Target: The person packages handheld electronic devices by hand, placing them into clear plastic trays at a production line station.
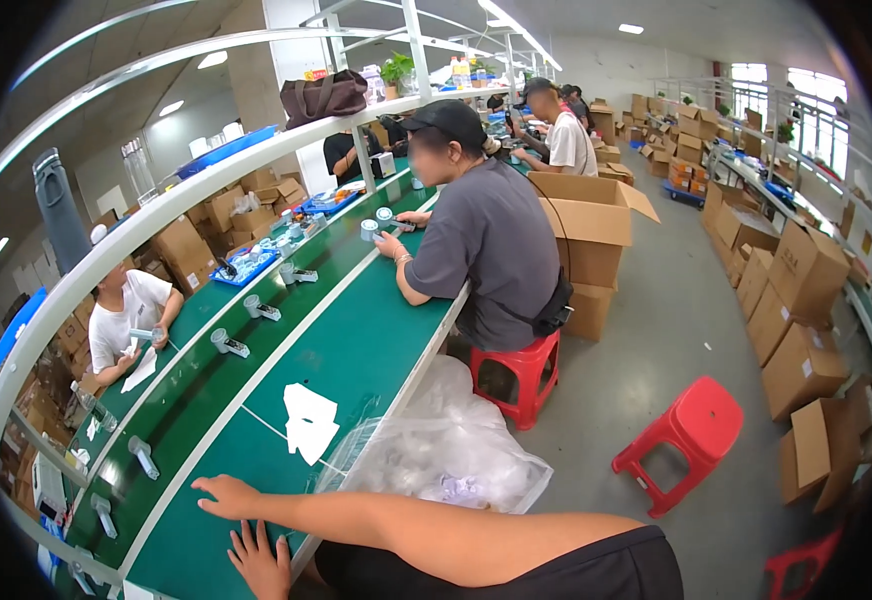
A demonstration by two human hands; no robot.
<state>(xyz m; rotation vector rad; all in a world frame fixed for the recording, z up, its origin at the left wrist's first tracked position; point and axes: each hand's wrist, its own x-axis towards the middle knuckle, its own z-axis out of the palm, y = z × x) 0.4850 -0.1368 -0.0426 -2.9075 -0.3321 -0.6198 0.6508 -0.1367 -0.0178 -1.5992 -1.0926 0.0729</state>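
Note:
My right arm stretches across the lower part of the view from the right. At its end, my right hand (226,497) is over the green worktop (256,440), fingers extended and apart, holding nothing. Closer to me, my left hand (260,562) is palm down at the worktop's near side with its fingers spread. Just beyond my right forearm lie white paper pieces (310,422). Left of my hands, grey handheld devices with round heads sit spaced along the darker green belt, among them a grey device (143,456) and a grey device (104,514).
A co-worker in a grey shirt (496,220) sits ahead on a red stool (521,380), handling round-headed parts. Another person (136,320) works across the belt. A clear plastic bag (456,450) bulges beside the table. A red stool (691,430) and cardboard boxes (806,270) stand to the right.

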